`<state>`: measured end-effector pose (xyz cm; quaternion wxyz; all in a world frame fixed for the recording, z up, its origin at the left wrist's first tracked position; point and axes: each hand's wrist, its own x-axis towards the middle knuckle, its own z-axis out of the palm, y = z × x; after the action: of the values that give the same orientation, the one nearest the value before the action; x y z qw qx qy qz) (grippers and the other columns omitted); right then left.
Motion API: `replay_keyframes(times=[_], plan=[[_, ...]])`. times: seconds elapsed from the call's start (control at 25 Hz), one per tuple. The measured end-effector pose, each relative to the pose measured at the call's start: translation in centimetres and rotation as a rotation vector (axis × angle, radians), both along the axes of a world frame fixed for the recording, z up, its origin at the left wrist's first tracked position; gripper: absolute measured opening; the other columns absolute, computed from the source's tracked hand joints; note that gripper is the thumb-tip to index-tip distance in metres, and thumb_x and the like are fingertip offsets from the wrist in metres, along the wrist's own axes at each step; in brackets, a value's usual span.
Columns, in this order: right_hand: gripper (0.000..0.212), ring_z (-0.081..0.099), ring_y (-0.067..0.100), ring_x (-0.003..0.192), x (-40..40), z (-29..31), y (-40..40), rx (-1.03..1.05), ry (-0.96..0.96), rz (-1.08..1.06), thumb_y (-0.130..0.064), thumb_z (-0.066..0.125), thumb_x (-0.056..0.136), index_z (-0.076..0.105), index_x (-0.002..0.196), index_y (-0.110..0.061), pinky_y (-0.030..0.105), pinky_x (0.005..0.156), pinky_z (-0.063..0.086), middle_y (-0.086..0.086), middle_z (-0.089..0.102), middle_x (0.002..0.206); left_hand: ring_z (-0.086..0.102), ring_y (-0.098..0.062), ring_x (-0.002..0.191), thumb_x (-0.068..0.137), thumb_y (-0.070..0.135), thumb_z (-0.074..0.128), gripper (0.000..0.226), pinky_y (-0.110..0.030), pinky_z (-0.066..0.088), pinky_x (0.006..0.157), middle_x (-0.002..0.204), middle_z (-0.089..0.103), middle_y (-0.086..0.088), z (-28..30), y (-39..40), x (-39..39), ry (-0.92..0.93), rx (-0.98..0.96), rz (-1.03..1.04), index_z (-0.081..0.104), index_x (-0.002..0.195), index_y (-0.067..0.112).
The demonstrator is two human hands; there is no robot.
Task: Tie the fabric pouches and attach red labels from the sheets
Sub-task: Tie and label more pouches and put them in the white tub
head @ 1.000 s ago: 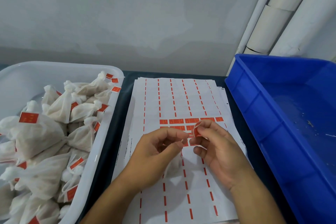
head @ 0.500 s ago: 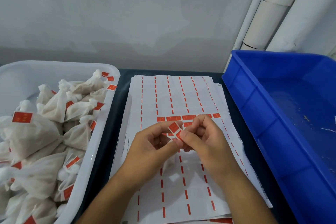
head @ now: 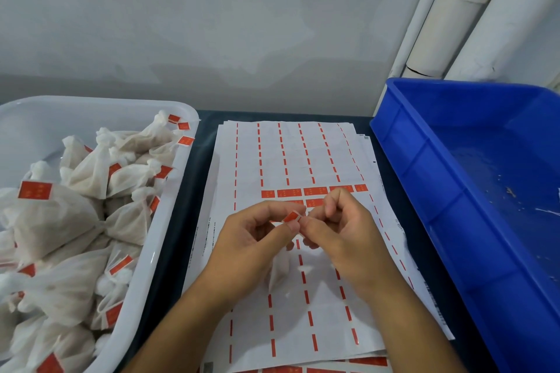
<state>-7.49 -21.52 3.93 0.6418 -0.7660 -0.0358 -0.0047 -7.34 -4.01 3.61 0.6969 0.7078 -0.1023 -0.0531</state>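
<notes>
Tilting up-right, the red label sits pinched between both hands.

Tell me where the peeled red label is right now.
In the head view the red label sits mid-frame, pinched between the fingertips of the left hand and right hand, above the label sheets and between the white tub and blue bin.
</notes>
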Motion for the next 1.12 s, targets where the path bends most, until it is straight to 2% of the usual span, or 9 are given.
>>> replay_keyframes(times=[0.16, 0.36, 0.48, 0.6, 0.68, 0.84, 0.96, 1.04, 1.12], plan=[[0.023, 0.074, 0.021, 0.079, 0.0, -0.1, 0.0, -0.023, 0.016, 0.012, -0.018, 0.079, 0.09, 0.056, 0.094, -0.017, 0.025, 0.07, 0.061, 0.001, 0.073, 0.082, 0.073, -0.014, 0.092, 0.098, 0.016, 0.067, 0.025, -0.017, 0.057, 0.074, 0.101, 0.077, 0.01, -0.2, -0.1, 0.0, -0.015, 0.022, 0.017, 0.077, 0.1, 0.038], [0.019, 0.074, 0.016, 0.088, -0.1, 0.1, 0.1, 0.029, 0.069, 0.057, -0.024, 0.073, 0.095, 0.066, 0.112, -0.029, 0.023, 0.07, 0.059, -0.004, 0.074, 0.089, 0.073, -0.02, 0.086, 0.094, 0.014, 0.071, 0.034, -0.022, 0.058, 0.072, 0.091, 0.076, 0.001, -0.2, 0.0, 0.0, -0.036, -0.005, 0.062, 0.072, 0.107, 0.045], [0.012, 0.072, 0.012, 0.096, -0.2, 0.0, 0.2, -0.006, 0.05, 0.083, -0.032, 0.069, 0.097, 0.071, 0.108, -0.037, 0.024, 0.075, 0.061, -0.012, 0.075, 0.097, 0.074, -0.019, 0.087, 0.092, 0.014, 0.071, 0.036, -0.02, 0.059, 0.072, 0.092, 0.077, 0.0, 0.0, 0.0, 0.1, -0.035, -0.035, 0.065, 0.07, 0.11, 0.046], [0.009, 0.071, 0.009, 0.098, -0.1, 0.0, 0.4, -0.055, -0.015, 0.046, -0.035, 0.071, 0.096, 0.07, 0.101, -0.043, 0.024, 0.079, 0.062, -0.018, 0.074, 0.095, 0.074, -0.018, 0.084, 0.086, 0.028, 0.073, 0.03, -0.018, 0.058, 0.071, 0.091, 0.077, 0.001, 0.1, -0.2, 0.0, -0.038, -0.041, 0.076, 0.069, 0.111, 0.044], [0.007, 0.071, 0.007, 0.099, -0.1, 0.0, 0.5, -0.069, -0.05, 0.021, -0.036, 0.071, 0.096, 0.069, 0.099, -0.043, 0.022, 0.08, 0.061, -0.02, 0.074, 0.094, 0.074, -0.016, 0.084, 0.08, 0.036, 0.071, 0.031, -0.016, 0.057, 0.071, 0.09, 0.077, 0.002, 0.0, -0.3, 0.0, -0.045, -0.032, 0.086, 0.068, 0.109, 0.048], [0.004, 0.072, 0.011, 0.098, 0.0, -0.2, 0.7, -0.055, -0.063, -0.004, -0.035, 0.069, 0.098, 0.068, 0.097, -0.039, 0.026, 0.086, 0.061, -0.015, 0.074, 0.094, 0.072, -0.014, 0.09, 0.085, 0.045, 0.067, 0.029, -0.018, 0.058, 0.074, 0.098, 0.074, 0.008, -0.5, -0.4, 0.2, -0.054, 0.037, 0.056, 0.064, 0.112, 0.054], [0.002, 0.073, 0.015, 0.096, 0.1, -0.5, 0.8, -0.016, -0.051, -0.047, -0.033, 0.068, 0.099, 0.069, 0.097, -0.033, 0.034, 0.09, 0.062, -0.009, 0.075, 0.095, 0.068, -0.016, 0.079, 0.086, 0.052, 0.064, 0.033, -0.027, 0.06, 0.072, 0.088, 0.069, 0.004, -0.8, -0.4, 0.1, -0.065, 0.112, 0.035, 0.06, 0.119, 0.052], [0.004, 0.074, 0.016, 0.095, 0.0, -0.5, 0.8, 0.016, -0.054, -0.087, -0.034, 0.069, 0.097, 0.069, 0.099, -0.03, 0.036, 0.088, 0.063, -0.006, 0.075, 0.095, 0.064, -0.016, 0.073, 0.085, 0.055, 0.065, 0.033, -0.027, 0.06, 0.067, 0.084, 0.065, 0.005, -1.0, -0.7, -0.1, -0.105, 0.165, 0.121, 0.057, 0.116, 0.05], [0.01, 0.074, 0.014, 0.095, -0.1, -0.6, 1.2, 0.067, -0.062, -0.141, -0.033, 0.073, 0.093, 0.068, 0.101, -0.028, 0.029, 0.084, 0.063, -0.008, 0.076, 0.095, 0.063, -0.016, 0.075, 0.084, 0.054, 0.068, 0.027, -0.023, 0.056, 0.065, 0.084, 0.063, 0.008, -1.1, -0.9, -0.2, -0.178, 0.195, 0.251, 0.056, 0.107, 0.046]])
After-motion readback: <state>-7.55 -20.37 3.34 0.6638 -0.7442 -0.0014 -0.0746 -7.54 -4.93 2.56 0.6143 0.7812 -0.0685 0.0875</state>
